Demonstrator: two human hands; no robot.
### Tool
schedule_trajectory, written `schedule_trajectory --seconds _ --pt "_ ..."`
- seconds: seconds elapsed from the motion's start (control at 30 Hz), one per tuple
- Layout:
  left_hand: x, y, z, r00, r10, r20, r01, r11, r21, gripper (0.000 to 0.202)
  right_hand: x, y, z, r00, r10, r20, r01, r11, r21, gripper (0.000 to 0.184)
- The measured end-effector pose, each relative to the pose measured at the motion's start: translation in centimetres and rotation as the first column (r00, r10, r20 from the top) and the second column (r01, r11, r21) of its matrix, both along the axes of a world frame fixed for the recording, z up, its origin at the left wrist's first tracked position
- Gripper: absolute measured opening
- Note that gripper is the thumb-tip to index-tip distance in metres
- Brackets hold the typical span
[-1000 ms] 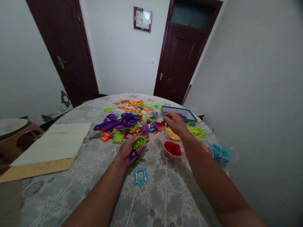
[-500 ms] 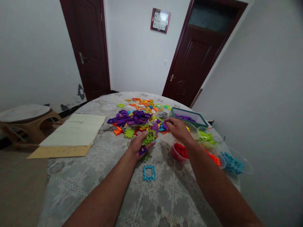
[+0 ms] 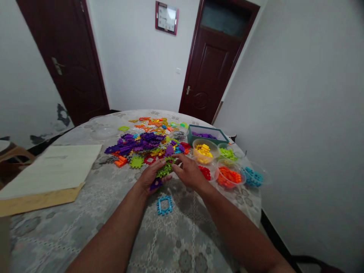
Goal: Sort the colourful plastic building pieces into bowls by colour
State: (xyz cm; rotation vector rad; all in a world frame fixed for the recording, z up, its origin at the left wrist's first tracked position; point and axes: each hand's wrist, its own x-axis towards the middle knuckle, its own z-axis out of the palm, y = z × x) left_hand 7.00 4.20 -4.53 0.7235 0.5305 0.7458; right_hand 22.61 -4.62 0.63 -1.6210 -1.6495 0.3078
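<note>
My left hand (image 3: 150, 175) rests palm up on the round table (image 3: 182, 235) and cups a small stack of green and purple toothed plastic pieces (image 3: 163, 170). Right beside it, my right hand (image 3: 188, 171) has its fingertips pinched at that stack, touching the green pieces. Just beyond both hands lies a big heap of mixed building pieces (image 3: 145, 142), mostly purple, with orange, green and yellow ones. A single blue square frame piece (image 3: 164, 205) lies on the cloth near my left wrist.
To the right stand clear bowls of sorted pieces: yellow (image 3: 203, 150), red (image 3: 205, 172), orange (image 3: 229, 176), green (image 3: 227, 152) and blue (image 3: 252, 176). A teal box (image 3: 209, 131) holds purple pieces. A cream sheet on brown card (image 3: 48, 170) lies at the left. Two dark doors stand behind.
My right hand has pulled back from the far side of the heap, near the teal box, and come to the stack in my left hand. The camera view has swung about.
</note>
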Motion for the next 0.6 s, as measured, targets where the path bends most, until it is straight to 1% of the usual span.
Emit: schedule_trajectory --seconds 0.1,0.2,0.27,0.33,0.37,0.43,0.47,0.53,0.6 --pt "0.0 -0.1 0.2 0.998 -0.049 -0.048 0.050 0.999 0.016 0.027 -0.4 -0.3 0.5 0.998 0.007 -0.056 -0.007 1.000 -0.002 0.032" --pt "0.1 -0.2 0.6 0.994 -0.084 -0.064 0.083 0.996 -0.015 0.030 0.1 -0.8 1.1 0.999 -0.022 -0.042 0.024 0.999 0.040 0.031" --pt "0.0 -0.1 0.8 0.994 -0.091 -0.056 0.087 0.994 -0.064 0.035 1.5 -1.4 1.8 0.997 -0.072 -0.025 0.074 0.994 0.081 0.031" --pt "-0.1 0.1 0.9 0.995 -0.098 -0.018 0.096 0.988 -0.117 0.042 3.9 -2.3 2.6 0.985 -0.172 -0.010 0.171 0.977 0.130 0.032" --pt "-0.2 0.2 0.9 0.994 -0.106 0.011 0.107 0.985 -0.138 0.047 5.5 -2.7 3.0 0.970 -0.245 -0.001 0.242 0.958 0.157 0.033" --pt "-0.3 0.4 0.7 0.989 -0.128 0.071 0.138 0.976 -0.168 0.056 9.1 -3.5 3.6 0.907 -0.419 0.041 0.401 0.890 0.217 0.036" --pt "-0.4 0.5 0.6 0.986 -0.136 0.092 0.151 0.972 -0.178 0.061 11.1 -3.8 3.8 0.863 -0.501 0.067 0.471 0.845 0.254 0.038" --pt "-0.4 0.6 0.2 0.982 -0.150 0.113 0.170 0.966 -0.195 0.068 15.0 -4.0 3.7 0.766 -0.627 0.141 0.569 0.763 0.306 0.041" --pt "-0.4 0.7 -0.2 0.976 -0.168 0.140 0.193 0.963 -0.189 0.071 18.4 -4.0 3.4 0.669 -0.713 0.210 0.644 0.697 0.314 0.042"
